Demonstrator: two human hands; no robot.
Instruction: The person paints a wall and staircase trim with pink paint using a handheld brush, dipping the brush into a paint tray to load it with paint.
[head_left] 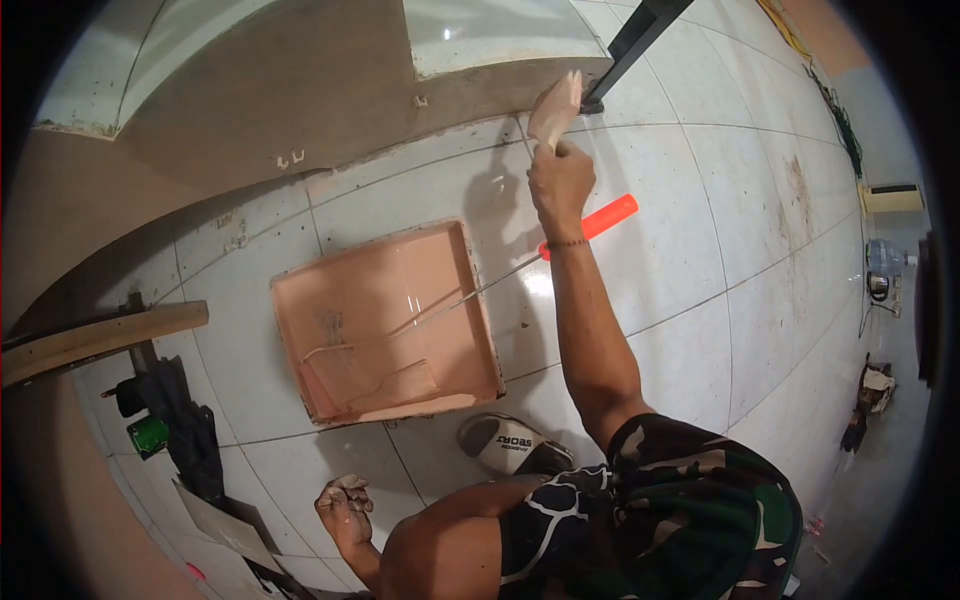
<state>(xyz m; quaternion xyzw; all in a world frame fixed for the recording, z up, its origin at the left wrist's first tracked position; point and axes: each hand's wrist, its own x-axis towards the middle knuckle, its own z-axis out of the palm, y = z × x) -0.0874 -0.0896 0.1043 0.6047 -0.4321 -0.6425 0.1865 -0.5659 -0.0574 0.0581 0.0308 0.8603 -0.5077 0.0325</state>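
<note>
My right hand (560, 180) is stretched out and gripped on a paint brush (555, 108) whose bristles are loaded with peach paint, touching the base of the brown wall (300, 90). My left hand (345, 510), smeared with paint, hangs low by my knee with fingers loosely curled and nothing in it. A paint tray (480, 300) full of peach paint lies on the tiled floor between the hands. A paint roller (400, 385) rests in the tray, its orange handle (600, 218) sticking out past my right wrist.
A sandal (505, 443) sits on the tiles (720, 200) just below the tray. A wooden plank (100, 338), dark cloth and a green can (148, 436) lie at the left. A black post (630, 45) stands by the wall. Clutter lines the right edge.
</note>
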